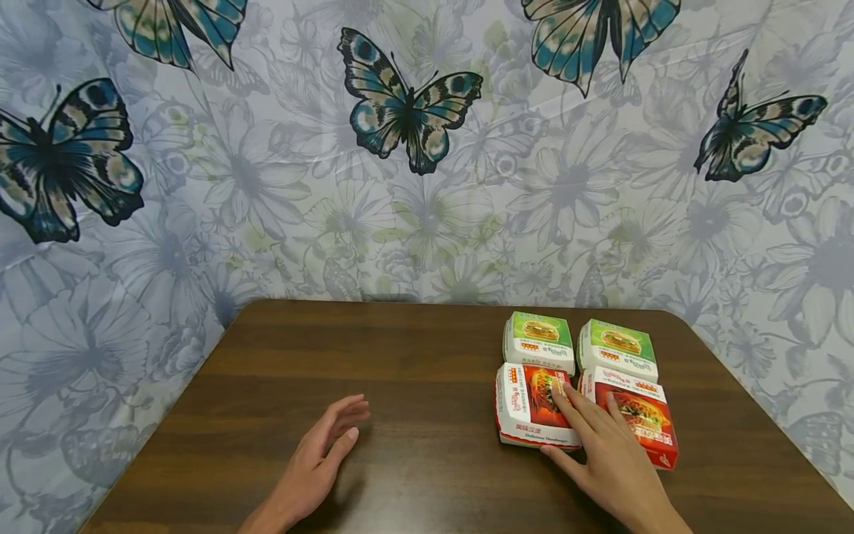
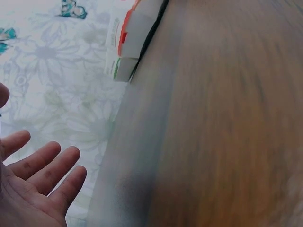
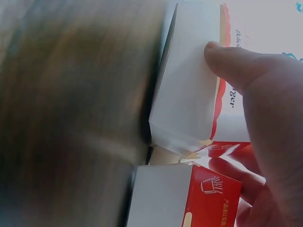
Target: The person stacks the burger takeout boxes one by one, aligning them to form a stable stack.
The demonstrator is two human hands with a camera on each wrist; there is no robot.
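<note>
Four-cornered on the table's right side stand small hamburger boxes in two rows. My right hand [image 1: 610, 460] holds the front left red-and-white hamburger box [image 1: 523, 419], thumb on its near side and fingers over its top right part. In the right wrist view the thumb presses that box's white wall [image 3: 187, 90], while other fingers reach beside the gap. One finger lies over the front right red box [image 1: 650, 423]. My left hand [image 1: 313, 460] hovers over the table at left of centre, holding nothing, its fingers loosely spread in the left wrist view.
Behind the red boxes stand two green-and-white hamburger boxes, a left one [image 1: 540, 341] and a right one [image 1: 620, 348]. The brown wooden table [image 1: 373, 348] meets a cloth backdrop [image 1: 427, 245] with flowers and butterflies.
</note>
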